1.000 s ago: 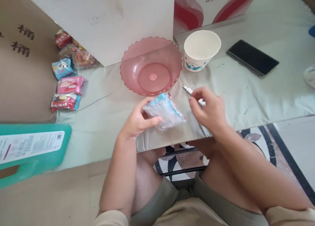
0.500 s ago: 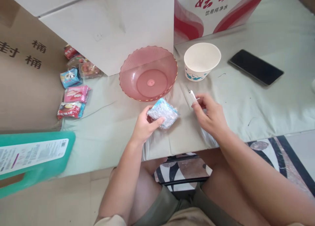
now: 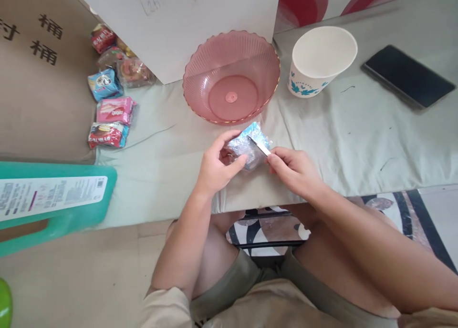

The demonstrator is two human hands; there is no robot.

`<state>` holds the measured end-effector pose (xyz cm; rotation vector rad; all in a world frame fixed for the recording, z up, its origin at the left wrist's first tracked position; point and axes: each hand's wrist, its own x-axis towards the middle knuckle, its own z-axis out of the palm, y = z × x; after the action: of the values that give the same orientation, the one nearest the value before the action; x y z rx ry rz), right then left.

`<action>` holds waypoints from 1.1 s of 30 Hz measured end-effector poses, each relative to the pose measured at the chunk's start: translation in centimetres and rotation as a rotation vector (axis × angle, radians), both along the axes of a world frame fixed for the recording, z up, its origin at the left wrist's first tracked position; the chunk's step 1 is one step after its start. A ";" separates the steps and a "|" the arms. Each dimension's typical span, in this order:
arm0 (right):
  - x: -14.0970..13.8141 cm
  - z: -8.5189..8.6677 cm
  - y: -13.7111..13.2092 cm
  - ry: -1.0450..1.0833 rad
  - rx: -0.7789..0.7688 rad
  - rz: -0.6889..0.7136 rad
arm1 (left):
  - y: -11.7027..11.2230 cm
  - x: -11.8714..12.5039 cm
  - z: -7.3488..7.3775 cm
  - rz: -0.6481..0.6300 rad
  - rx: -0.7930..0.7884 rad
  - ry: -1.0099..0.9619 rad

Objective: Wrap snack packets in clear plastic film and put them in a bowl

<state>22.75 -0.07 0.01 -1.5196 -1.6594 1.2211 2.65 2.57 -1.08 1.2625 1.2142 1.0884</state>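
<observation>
Between the thumb and fingers of my left hand (image 3: 218,163) is a small packet in clear, crinkled wrap (image 3: 243,150), with light blue showing at its far side. My right hand (image 3: 295,170) pinches a small knife (image 3: 263,148) by its white handle. The dark, narrow blade points left and lies over the top of the packet; whether it has pierced the wrap I cannot tell. Just beyond the packet stands a pink, see-through bowl (image 3: 232,101) with a scalloped gold rim. To its right is a white paper cup (image 3: 304,80) with blue leaf prints.
A black phone (image 3: 410,75) lies at the right on the pale cloth. Several wrapped snacks (image 3: 114,110) line the brown carton (image 3: 32,94) at the left. White boxes (image 3: 214,13) stand behind the bowl. A green jug (image 3: 82,213) is at the left edge.
My right hand has moved left, bringing the knife from beside the packet onto its top. My left hand still grips the packet. The head view has shifted, so the bowl and cup appear higher.
</observation>
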 end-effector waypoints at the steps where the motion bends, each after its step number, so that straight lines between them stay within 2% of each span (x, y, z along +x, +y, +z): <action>1: 0.0 0.1 0.0 -0.022 0.022 0.008 | -0.1 -0.1 0.2 0.033 0.027 -0.011; 5: 1.0 0.5 -0.1 -0.094 0.069 0.079 | 0.1 -1.2 1.0 0.255 0.113 -0.131; 8: 2.8 0.3 0.5 -0.187 0.131 0.098 | 0.3 -1.9 1.7 0.343 0.056 -0.302; 11: 4.8 -0.5 1.4 -0.339 0.284 -0.128 | -0.1 -1.5 1.8 0.248 -0.085 -0.350; 13: 5.7 -1.2 1.9 -0.435 0.366 -0.258 | -0.7 -0.6 1.6 0.121 -0.164 -0.255; 15: 6.3 -1.9 2.2 -0.500 0.383 -0.262 | -1.2 0.3 1.2 -0.006 -0.175 -0.063; 17: 6.7 -2.5 2.5 -0.549 0.358 -0.229 | -1.5 0.9 0.9 -0.074 -0.092 0.200; 20: 7.3 -2.8 2.8 -0.626 0.320 -0.236 | -1.3 0.7 0.7 -0.028 0.130 0.493; 22: 7.5 -2.7 2.9 -0.685 0.326 -0.299 | -0.9 0.0 0.7 -0.053 0.243 0.525; 24: 7.2 -2.5 2.9 -0.678 0.379 -0.367 | -0.6 -0.7 0.7 -0.185 0.287 0.512; 26: 6.3 -2.2 2.5 -0.544 0.431 -0.310 | -0.6 -1.1 0.7 -0.317 0.284 0.517; 28: 5.0 -1.9 1.9 -0.342 0.433 -0.099 | -0.6 -1.1 0.7 -0.376 0.259 0.522; 30: 3.6 -1.8 1.3 -0.196 0.399 0.103 | -0.7 -1.0 0.6 -0.393 0.246 0.510; 31: 3.0 -1.8 1.1 -0.156 0.386 0.154 | -0.7 -0.9 0.5 -0.392 0.248 0.502; 33: 2.4 -1.8 1.0 -0.114 0.371 0.169 | -0.6 -0.8 0.3 -0.376 0.266 0.501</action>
<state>25.13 0.90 -1.79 -1.2594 -1.9929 0.8557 1.82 1.99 -0.77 1.9610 1.1432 0.6884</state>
